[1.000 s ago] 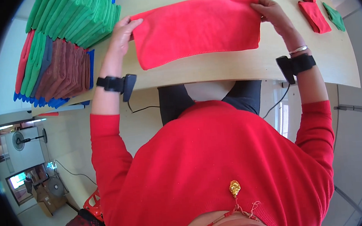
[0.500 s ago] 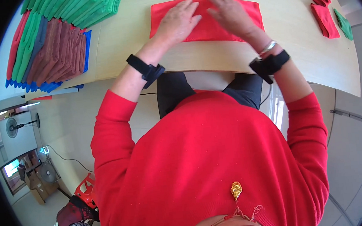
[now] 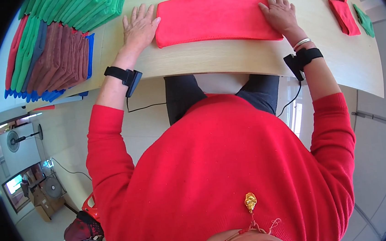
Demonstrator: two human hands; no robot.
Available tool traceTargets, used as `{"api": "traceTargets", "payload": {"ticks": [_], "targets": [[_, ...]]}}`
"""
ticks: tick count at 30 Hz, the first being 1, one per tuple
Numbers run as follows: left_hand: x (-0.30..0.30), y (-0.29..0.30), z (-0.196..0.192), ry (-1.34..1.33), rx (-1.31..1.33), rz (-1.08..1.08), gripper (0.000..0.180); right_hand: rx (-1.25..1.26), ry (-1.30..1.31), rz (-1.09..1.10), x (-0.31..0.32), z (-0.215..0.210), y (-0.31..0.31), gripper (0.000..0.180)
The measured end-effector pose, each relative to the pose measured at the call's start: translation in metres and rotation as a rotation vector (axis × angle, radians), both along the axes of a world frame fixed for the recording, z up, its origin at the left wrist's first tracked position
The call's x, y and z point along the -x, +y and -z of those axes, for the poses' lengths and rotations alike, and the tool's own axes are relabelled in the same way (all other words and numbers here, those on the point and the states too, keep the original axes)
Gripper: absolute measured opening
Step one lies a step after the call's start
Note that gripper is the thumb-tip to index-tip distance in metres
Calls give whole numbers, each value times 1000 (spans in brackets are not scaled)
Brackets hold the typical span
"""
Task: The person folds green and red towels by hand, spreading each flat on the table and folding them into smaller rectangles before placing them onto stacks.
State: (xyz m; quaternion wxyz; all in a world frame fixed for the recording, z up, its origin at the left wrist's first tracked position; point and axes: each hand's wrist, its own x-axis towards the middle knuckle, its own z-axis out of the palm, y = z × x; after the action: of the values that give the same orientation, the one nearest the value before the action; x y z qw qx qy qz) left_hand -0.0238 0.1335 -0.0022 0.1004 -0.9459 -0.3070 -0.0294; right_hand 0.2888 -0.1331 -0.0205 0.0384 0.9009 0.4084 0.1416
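A folded red towel (image 3: 216, 19) lies flat on the pale wooden table (image 3: 188, 61), stretched out as a long rectangle. At its left end rests my left hand (image 3: 138, 30), palm down with fingers spread, the thumb touching the towel's edge. My right hand (image 3: 281, 15) lies over the towel's right end, its fingers apart and the thumb on the cloth. Neither hand grips anything. A black band with a small box sits on each wrist.
Stacks of folded green towels (image 3: 87, 10) and brown towels (image 3: 57, 59) stand at the far left. Crumpled red cloths (image 3: 343, 15) and a green cloth (image 3: 364, 20) lie at the right edge. A person (image 3: 81, 233) is in the background at lower left, near a red chair.
Both hands have moved outward from above the middle of the red towel to its two ends. My left hand went left and my right hand went right.
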Motion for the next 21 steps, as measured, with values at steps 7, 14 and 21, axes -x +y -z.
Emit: {"api": "traceTargets", "payload": {"ticks": [7,14,21], "targets": [[-63,-58,10,-280,88,410,59,-131,38,-373,104,-8,48,57],[-46,-48,14,-224,136,323,57,-307,-62,-397,60,9,20,54],[-29,-21,21,-271,179,318,56,-342,239,-244,46,-10,-19,54]]}}
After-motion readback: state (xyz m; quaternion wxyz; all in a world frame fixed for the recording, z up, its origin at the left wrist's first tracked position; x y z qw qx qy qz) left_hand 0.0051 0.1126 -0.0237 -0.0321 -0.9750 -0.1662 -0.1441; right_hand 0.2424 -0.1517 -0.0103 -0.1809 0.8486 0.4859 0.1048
